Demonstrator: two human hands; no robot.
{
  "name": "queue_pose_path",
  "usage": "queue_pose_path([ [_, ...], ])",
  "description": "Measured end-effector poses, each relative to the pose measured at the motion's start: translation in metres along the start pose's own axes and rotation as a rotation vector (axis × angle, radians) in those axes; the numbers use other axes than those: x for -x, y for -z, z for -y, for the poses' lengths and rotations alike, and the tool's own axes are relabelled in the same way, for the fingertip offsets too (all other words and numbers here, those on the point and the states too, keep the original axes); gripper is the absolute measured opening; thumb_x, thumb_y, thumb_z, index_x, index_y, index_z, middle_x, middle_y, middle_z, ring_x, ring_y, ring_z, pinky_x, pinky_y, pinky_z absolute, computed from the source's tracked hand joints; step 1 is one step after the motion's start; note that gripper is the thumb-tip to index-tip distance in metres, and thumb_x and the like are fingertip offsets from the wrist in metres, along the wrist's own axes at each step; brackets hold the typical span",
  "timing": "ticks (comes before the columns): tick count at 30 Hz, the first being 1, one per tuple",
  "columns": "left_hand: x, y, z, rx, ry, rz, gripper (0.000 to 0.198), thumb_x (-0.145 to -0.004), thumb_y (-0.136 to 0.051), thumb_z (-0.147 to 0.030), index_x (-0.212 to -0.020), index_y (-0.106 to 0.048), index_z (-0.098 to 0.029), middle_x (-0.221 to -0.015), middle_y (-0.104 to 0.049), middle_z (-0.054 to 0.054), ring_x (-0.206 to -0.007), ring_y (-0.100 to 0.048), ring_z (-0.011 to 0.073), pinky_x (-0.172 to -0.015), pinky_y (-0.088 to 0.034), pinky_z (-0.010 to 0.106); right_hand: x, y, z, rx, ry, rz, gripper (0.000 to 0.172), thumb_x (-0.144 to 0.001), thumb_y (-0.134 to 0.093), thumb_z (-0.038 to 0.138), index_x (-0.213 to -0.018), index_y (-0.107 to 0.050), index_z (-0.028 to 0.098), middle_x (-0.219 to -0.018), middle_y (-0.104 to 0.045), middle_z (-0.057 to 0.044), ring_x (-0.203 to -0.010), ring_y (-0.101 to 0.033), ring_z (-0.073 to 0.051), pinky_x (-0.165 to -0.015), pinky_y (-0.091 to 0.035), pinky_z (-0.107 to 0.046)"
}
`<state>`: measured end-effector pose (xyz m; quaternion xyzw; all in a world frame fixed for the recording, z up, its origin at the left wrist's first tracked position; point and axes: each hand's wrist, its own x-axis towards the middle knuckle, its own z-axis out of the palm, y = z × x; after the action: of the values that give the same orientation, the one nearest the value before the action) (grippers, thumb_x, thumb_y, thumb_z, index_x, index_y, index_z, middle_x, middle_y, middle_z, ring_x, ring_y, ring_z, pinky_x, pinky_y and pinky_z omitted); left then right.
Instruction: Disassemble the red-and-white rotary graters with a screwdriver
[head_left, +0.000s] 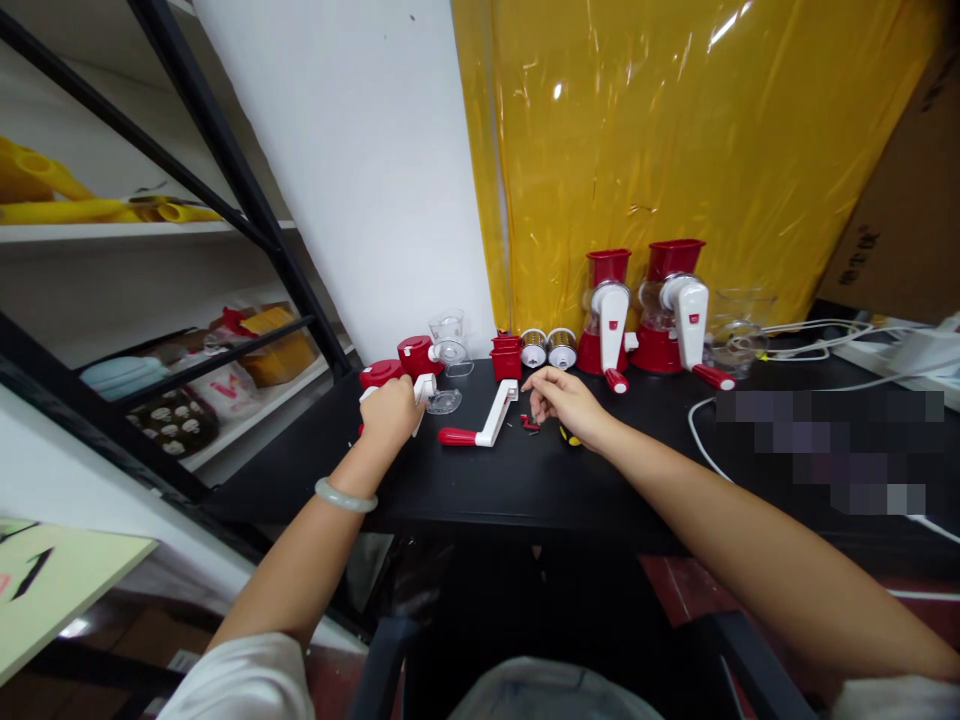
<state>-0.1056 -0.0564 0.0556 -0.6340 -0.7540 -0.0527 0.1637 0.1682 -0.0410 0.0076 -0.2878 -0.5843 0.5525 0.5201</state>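
Note:
My left hand [390,415] is closed round a white crank handle [426,386], whose end shows past my fingers. My right hand [568,402] hovers low over the table with its fingers bent together; whatever they pinch is too small to make out. Just under those fingers lie small red parts [530,422] and tiny pieces like screws. A black and yellow object [570,437] is partly hidden under my right palm. Between my hands rests another white crank [495,415] with a red grip.
Two assembled red and white rotary graters [611,320] stand at the back right. Red bases [417,354], clear plastic parts [448,330], red hoppers [506,356] and metal drums [547,348] line the back of the black table [480,490]. White cables [817,345] lie right; a shelf rack [225,150] stands left.

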Motion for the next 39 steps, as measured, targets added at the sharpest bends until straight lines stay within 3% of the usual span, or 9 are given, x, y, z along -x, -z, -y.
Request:
queue_pose_path([
  [4, 0.016, 0.013, -0.020, 0.190, -0.168, -0.118, 0.045, -0.096, -0.047, -0.055, -0.108, -0.067, -0.016, -0.110, -0.073, 0.016, -0.099, -0.070, 0.0291, -0.079, -0.051, 0.034, -0.005, 0.008, -0.002, 0.048, 0.065, -0.050, 0.037, -0.078, -0.069, 0.057, -0.082, -0.061, 0.020, -0.053, -0.060, 0.005, -0.045, -0.054, -0.010, -0.047, -0.043, -0.022],
  [8, 0.035, 0.007, -0.055, 0.324, -0.457, 0.042, 0.062, -0.093, -0.043, -0.069, -0.105, -0.068, -0.014, -0.105, -0.073, 0.017, -0.095, -0.071, 0.0301, -0.079, -0.052, 0.036, -0.008, 0.011, -0.007, 0.135, 0.116, -0.076, 0.038, -0.079, -0.067, 0.058, -0.083, -0.059, 0.021, -0.051, -0.057, 0.006, -0.044, -0.053, -0.010, -0.047, -0.043, -0.023],
  [11, 0.036, -0.006, -0.076, 0.220, -0.475, 0.098, 0.055, -0.093, -0.049, -0.060, -0.104, -0.067, -0.010, -0.107, -0.072, 0.024, -0.101, -0.070, 0.0360, -0.084, -0.052, 0.041, -0.007, 0.010, -0.010, 0.192, 0.125, -0.050, 0.036, -0.080, -0.066, 0.056, -0.083, -0.057, 0.021, -0.051, -0.057, 0.006, -0.045, -0.053, -0.011, -0.049, -0.044, -0.024],
  [16, 0.013, -0.013, -0.083, 0.242, -0.444, 0.218, 0.031, -0.088, -0.054, -0.037, -0.102, -0.065, -0.012, -0.101, -0.075, 0.022, -0.093, -0.073, 0.0355, -0.075, -0.053, 0.039, -0.004, 0.011, -0.013, 0.345, 0.179, -0.016, 0.025, -0.086, -0.059, 0.047, -0.086, -0.057, 0.022, -0.058, -0.057, 0.005, -0.049, -0.054, -0.012, -0.052, -0.045, -0.026],
  [20, -0.014, 0.001, -0.082, 0.562, -0.434, 0.385, 0.025, -0.089, -0.050, -0.035, -0.086, -0.064, -0.014, -0.086, -0.077, 0.014, -0.061, -0.070, 0.0211, -0.058, -0.049, 0.030, -0.003, 0.015, -0.015, 0.668, 0.476, 0.041, 0.006, -0.087, -0.057, 0.026, -0.088, -0.060, 0.021, -0.077, -0.063, -0.002, -0.065, -0.058, -0.015, -0.064, -0.049, -0.030],
  [25, -0.034, 0.012, -0.088, 0.933, -0.586, 0.589, 0.018, -0.089, -0.050, -0.031, -0.086, -0.060, -0.016, -0.075, -0.075, 0.006, -0.043, -0.055, 0.0115, -0.048, -0.042, 0.025, -0.007, 0.024, -0.014, 0.993, 0.731, -0.125, 0.016, -0.089, -0.054, 0.015, -0.099, -0.066, 0.021, -0.096, -0.063, -0.010, -0.095, -0.060, -0.025, -0.085, -0.051, -0.042],
  [28, -0.032, 0.002, -0.089, 1.062, -0.686, 0.527, 0.024, -0.092, -0.048, -0.035, -0.095, -0.061, -0.015, -0.070, -0.072, 0.003, -0.048, -0.053, 0.0113, -0.050, -0.039, 0.023, -0.009, 0.028, -0.012, 1.114, 0.750, -0.187, 0.021, -0.091, -0.053, 0.013, -0.103, -0.069, 0.021, -0.098, -0.062, -0.012, -0.098, -0.057, -0.027, -0.088, -0.050, -0.044],
  [34, -0.026, -0.024, -0.085, 1.075, -0.762, 0.401, 0.030, -0.090, -0.052, -0.037, -0.101, -0.067, -0.014, -0.064, -0.059, -0.003, -0.056, -0.052, 0.0128, -0.056, -0.039, 0.024, -0.007, 0.030, -0.009, 1.246, 0.744, -0.135, 0.018, -0.091, -0.058, 0.016, -0.096, -0.075, 0.019, -0.094, -0.060, -0.011, -0.095, -0.053, -0.027, -0.084, -0.049, -0.043],
  [39, -0.028, -0.026, -0.085, 1.003, -0.813, 0.276, 0.029, -0.087, -0.057, -0.038, -0.100, -0.070, -0.015, -0.082, -0.068, 0.002, -0.071, -0.059, 0.0161, -0.067, -0.045, 0.026, -0.006, 0.029, -0.010, 1.326, 0.725, -0.124, 0.017, -0.091, -0.060, 0.018, -0.096, -0.076, 0.021, -0.094, -0.060, -0.011, -0.094, -0.050, -0.027, -0.081, -0.047, -0.042],
])
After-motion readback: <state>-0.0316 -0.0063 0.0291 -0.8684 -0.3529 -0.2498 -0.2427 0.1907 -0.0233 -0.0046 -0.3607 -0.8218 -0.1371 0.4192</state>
